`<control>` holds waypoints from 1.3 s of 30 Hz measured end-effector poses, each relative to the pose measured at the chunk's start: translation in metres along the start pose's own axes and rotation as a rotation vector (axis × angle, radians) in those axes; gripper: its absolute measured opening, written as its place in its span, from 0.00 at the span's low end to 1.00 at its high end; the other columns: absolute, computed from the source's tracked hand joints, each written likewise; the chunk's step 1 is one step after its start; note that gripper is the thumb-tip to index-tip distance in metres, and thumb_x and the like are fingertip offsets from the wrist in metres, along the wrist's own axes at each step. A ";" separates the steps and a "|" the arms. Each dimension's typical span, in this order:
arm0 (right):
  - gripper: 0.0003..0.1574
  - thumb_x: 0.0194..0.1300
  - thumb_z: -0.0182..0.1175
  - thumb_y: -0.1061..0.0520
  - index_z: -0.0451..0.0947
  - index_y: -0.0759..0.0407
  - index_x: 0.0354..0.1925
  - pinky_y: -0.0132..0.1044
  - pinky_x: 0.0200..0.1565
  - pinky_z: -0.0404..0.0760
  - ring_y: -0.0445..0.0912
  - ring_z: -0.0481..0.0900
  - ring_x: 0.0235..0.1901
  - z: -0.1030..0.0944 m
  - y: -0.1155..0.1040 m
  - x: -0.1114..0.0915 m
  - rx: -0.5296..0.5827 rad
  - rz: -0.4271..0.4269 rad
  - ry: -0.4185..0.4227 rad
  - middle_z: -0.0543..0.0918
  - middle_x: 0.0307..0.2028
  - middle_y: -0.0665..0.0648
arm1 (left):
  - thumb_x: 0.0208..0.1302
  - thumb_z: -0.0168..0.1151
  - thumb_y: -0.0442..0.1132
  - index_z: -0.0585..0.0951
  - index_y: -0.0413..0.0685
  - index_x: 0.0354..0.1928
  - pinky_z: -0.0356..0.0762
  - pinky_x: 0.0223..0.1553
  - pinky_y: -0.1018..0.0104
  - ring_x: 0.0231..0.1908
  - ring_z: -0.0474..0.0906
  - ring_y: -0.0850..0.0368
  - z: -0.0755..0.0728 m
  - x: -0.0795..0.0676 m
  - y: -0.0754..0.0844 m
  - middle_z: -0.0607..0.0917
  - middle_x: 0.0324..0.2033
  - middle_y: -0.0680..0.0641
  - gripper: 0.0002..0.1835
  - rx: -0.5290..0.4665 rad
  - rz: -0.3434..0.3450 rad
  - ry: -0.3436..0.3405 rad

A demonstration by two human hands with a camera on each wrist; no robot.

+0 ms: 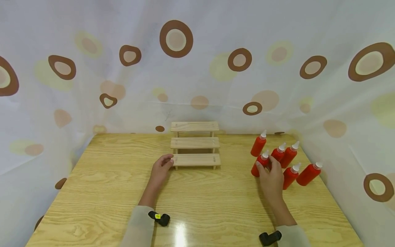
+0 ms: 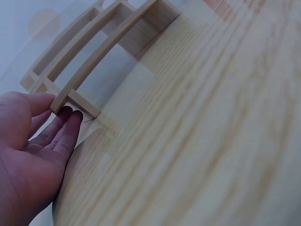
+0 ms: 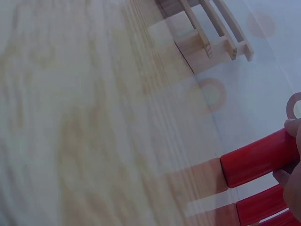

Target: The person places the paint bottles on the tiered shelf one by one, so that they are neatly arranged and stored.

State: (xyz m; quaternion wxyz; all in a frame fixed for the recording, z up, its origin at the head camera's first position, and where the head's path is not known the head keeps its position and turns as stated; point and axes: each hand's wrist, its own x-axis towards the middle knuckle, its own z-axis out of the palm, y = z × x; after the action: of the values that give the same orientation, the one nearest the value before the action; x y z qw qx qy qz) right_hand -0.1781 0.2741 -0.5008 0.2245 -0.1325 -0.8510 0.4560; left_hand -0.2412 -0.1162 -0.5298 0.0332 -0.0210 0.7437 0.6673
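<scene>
A three-tier wooden step rack (image 1: 195, 160) stands at the middle back of the table. My left hand (image 1: 161, 169) pinches the left end of its lowest step, thumb on top and fingertips below, as the left wrist view shows close up. To the right, my right hand (image 1: 272, 180) grips a red squeeze bottle (image 1: 255, 170) near its top, between thumb and fingers. This bottle has a white pointed nozzle and stands nearly upright. In the right wrist view its red body (image 3: 256, 160) shows, with the hand cut off at the edge.
Several more red squeeze bottles stand around the right hand, among them one behind it (image 1: 258, 146) and one at the far right (image 1: 308, 174). The wood-grain table (image 1: 197, 206) meets a patterned cloth (image 1: 139, 89) at the back and sides.
</scene>
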 end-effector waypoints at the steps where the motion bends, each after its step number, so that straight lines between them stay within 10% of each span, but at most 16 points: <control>1: 0.36 0.72 0.62 0.49 0.66 0.65 0.69 0.56 0.63 0.75 0.60 0.74 0.63 0.001 0.000 0.001 -0.007 -0.003 0.001 0.73 0.65 0.65 | 0.76 0.56 0.40 0.77 0.44 0.63 0.73 0.60 0.52 0.57 0.76 0.47 0.000 0.000 0.000 0.80 0.57 0.39 0.18 -0.004 -0.004 -0.001; 39: 0.33 0.70 0.65 0.53 0.67 0.61 0.67 0.48 0.62 0.78 0.54 0.79 0.59 0.111 -0.146 0.076 0.338 -0.304 -0.231 0.79 0.60 0.62 | 0.75 0.57 0.38 0.78 0.41 0.62 0.75 0.59 0.51 0.54 0.77 0.48 -0.001 0.005 -0.006 0.80 0.56 0.38 0.18 -0.024 -0.007 0.012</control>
State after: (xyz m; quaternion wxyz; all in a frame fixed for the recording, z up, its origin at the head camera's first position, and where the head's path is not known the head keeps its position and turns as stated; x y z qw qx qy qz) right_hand -0.3026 0.1469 -0.4132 0.2105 0.0895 -0.7929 0.5648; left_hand -0.2461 -0.1178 -0.5365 0.0305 -0.0281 0.7359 0.6758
